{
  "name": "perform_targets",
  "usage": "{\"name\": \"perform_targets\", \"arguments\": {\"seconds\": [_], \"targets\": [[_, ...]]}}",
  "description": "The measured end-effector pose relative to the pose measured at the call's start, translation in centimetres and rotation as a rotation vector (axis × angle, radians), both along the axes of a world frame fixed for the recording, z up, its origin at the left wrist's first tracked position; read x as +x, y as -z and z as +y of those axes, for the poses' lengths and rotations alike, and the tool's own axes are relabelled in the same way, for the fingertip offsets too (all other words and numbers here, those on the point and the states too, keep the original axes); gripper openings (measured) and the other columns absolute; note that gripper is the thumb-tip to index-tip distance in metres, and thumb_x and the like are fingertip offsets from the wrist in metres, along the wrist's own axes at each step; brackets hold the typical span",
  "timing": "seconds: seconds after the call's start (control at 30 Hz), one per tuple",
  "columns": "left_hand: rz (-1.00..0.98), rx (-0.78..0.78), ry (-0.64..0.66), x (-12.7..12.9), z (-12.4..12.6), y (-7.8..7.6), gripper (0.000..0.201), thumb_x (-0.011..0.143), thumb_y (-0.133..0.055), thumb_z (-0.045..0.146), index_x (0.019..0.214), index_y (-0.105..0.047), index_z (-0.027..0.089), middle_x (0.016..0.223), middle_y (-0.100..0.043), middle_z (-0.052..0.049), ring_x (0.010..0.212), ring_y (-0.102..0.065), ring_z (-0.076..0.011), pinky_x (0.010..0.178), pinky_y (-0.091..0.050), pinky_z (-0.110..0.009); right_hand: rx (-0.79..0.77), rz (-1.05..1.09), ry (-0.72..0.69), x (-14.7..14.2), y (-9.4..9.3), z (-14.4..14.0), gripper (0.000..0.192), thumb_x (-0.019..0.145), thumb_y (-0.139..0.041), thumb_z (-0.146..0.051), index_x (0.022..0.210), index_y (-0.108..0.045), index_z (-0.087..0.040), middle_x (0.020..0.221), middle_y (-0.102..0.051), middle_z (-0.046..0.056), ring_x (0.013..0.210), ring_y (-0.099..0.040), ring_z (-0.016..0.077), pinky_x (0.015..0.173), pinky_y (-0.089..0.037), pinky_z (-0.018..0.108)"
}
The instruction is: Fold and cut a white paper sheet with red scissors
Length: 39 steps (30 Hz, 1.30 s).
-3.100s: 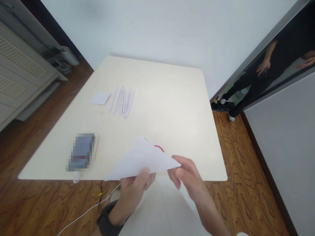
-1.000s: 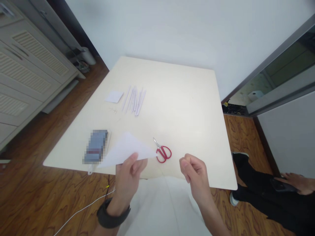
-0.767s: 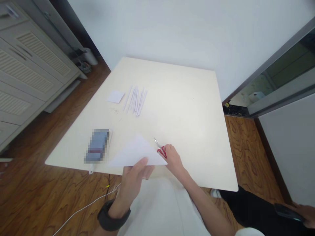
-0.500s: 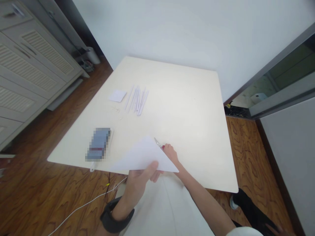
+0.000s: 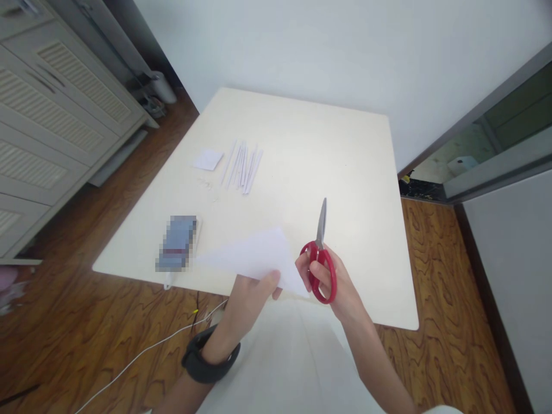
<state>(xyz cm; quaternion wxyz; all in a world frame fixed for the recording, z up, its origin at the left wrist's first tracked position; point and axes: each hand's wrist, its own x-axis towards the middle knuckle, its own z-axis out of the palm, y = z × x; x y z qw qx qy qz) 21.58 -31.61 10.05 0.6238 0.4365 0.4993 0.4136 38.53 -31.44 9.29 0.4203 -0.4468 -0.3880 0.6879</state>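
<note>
A white triangular sheet of paper [image 5: 259, 253] is pinched near its lower edge by my left hand [image 5: 254, 293], thumb on top and fingers underneath. My right hand [image 5: 334, 276] grips a pair of scissors [image 5: 319, 238] with red handles. The scissors' blades are together and point away from me, just right of the paper and apart from it. Both hands are over the near edge of the white table [image 5: 357, 172].
Several thin white paper strips [image 5: 244, 167] lie toward the table's far left, beside a small white paper piece [image 5: 208, 159] and tiny scraps [image 5: 206, 184]. A blurred phone-like object [image 5: 177, 244] lies at the near left. A white cable [image 5: 150, 348] crosses the wooden floor.
My right hand has come up from beside the paper with the scissors, now upright in full view. The paper has tilted, its right corner lower. The view has shifted slightly.
</note>
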Motion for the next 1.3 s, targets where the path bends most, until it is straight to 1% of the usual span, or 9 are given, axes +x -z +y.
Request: {"name": "perform_targets", "arguments": {"seconds": [0.13, 0.23, 0.33, 0.5, 0.67, 0.8, 0.9, 1.17, 1.3], "targets": [[0.065, 0.015, 0.013, 0.1, 0.2, -0.3, 0.019, 0.079, -0.048, 0.015, 0.06, -0.046, 0.018, 0.056, -0.045, 0.004, 0.051, -0.041, -0.0098, 0.046, -0.033, -0.023, -0.016, 0.089, -0.009, 0.2, -2.0, -0.3, 0.033, 0.074, -0.072, -0.028, 0.091, -0.044, -0.023, 0.082, -0.059, -0.003, 0.06, -0.05, 0.0097, 0.053, -0.039, 0.023], [0.096, 0.021, 0.032, 0.3, 0.2, -0.4, 0.016, 0.078, -0.047, 0.016, 0.062, -0.045, 0.019, 0.055, -0.044, 0.005, 0.049, -0.04, -0.0093, 0.046, -0.033, -0.022, -0.038, 0.117, 0.007, 0.0, -2.7, -0.4, 0.034, 0.072, -0.073, -0.014, 0.088, -0.045, -0.023, 0.078, -0.057, -0.005, 0.061, -0.049, 0.0086, 0.054, -0.038, 0.021], [0.125, 0.03, 0.057, 0.5, 0.2, -0.7, 0.015, 0.08, -0.046, 0.018, 0.064, -0.047, 0.019, 0.056, -0.045, 0.005, 0.05, -0.041, -0.0096, 0.047, -0.035, -0.022, -0.044, 0.122, 0.032, -0.3, -3.0, -0.7, 0.033, 0.072, -0.071, -0.008, 0.087, -0.044, -0.023, 0.074, -0.054, -0.007, 0.061, -0.046, 0.0078, 0.056, -0.038, 0.02], [0.153, 0.059, 0.166, 1.1, 0.4, -1.5, 0.02, 0.084, -0.049, 0.026, 0.066, -0.051, 0.018, 0.056, -0.046, 0.004, 0.05, -0.042, -0.0098, 0.048, -0.037, -0.022, -0.021, 0.112, 0.131, -0.8, -3.5, -1.3, 0.033, 0.073, -0.069, -0.006, 0.085, -0.044, -0.023, 0.072, -0.052, -0.008, 0.06, -0.046, 0.0079, 0.055, -0.038, 0.02], [0.165, 0.087, 0.285, 1.5, 0.6, -2.2, 0.034, 0.084, -0.047, 0.031, 0.054, -0.049, 0.017, 0.05, -0.045, 0.002, 0.047, -0.042, -0.0108, 0.046, -0.036, -0.023, 0.006, 0.134, 0.224, -1.2, -4.1, -1.5, 0.031, 0.074, -0.068, -0.007, 0.084, -0.044, -0.024, 0.069, -0.051, -0.008, 0.057, -0.047, 0.0081, 0.052, -0.039, 0.019], [0.223, 0.11, 0.328, 1.4, 0.6, -2.7, 0.026, 0.083, -0.049, 0.029, 0.063, -0.06, 0.017, 0.052, -0.049, 0.001, 0.049, -0.045, -0.0125, 0.048, -0.039, -0.024, 0.027, 0.053, 0.293, -1.3, -4.3, -1.5, 0.029, 0.075, -0.068, -0.009, 0.084, -0.045, -0.024, 0.071, -0.051, -0.007, 0.059, -0.047, 0.0088, 0.054, -0.041, 0.021], [0.259, 0.136, 0.359, 1.4, 0.7, -3.0, 0.024, 0.082, -0.051, 0.023, 0.061, -0.062, 0.018, 0.05, -0.053, 0.001, 0.05, -0.048, -0.0133, 0.052, -0.04, -0.024, 0.056, -0.022, 0.357, -1.4, -4.3, -1.6, 0.029, 0.076, -0.068, -0.01, 0.087, -0.045, -0.025, 0.073, -0.051, -0.006, 0.061, -0.049, 0.0099, 0.056, -0.042, 0.022], [0.257, 0.169, 0.352, 2.0, 0.7, -3.2, 0.027, 0.082, -0.051, 0.019, 0.058, -0.061, 0.017, 0.052, -0.054, 0.002, 0.049, -0.049, -0.0113, 0.053, -0.04, -0.023, 0.085, -0.056, 0.423, -1.8, -4.3, -1.9, 0.032, 0.075, -0.067, -0.007, 0.089, -0.046, -0.027, 0.075, -0.052, -0.006, 0.06, -0.048, 0.0102, 0.044, -0.039, 0.019], [0.226, 0.163, 0.312, 2.0, 0.5, -3.1, 0.026, 0.081, -0.05, 0.018, 0.055, -0.058, 0.017, 0.051, -0.054, 0.002, 0.046, -0.045, -0.0099, 0.048, -0.036, -0.022, 0.104, -0.045, 0.438, -1.9, -4.4, -1.9, 0.033, 0.075, -0.068, -0.007, 0.09, -0.046, -0.027, 0.079, -0.054, -0.005, 0.063, -0.049, 0.0108, 0.05, -0.042, 0.021]]}}
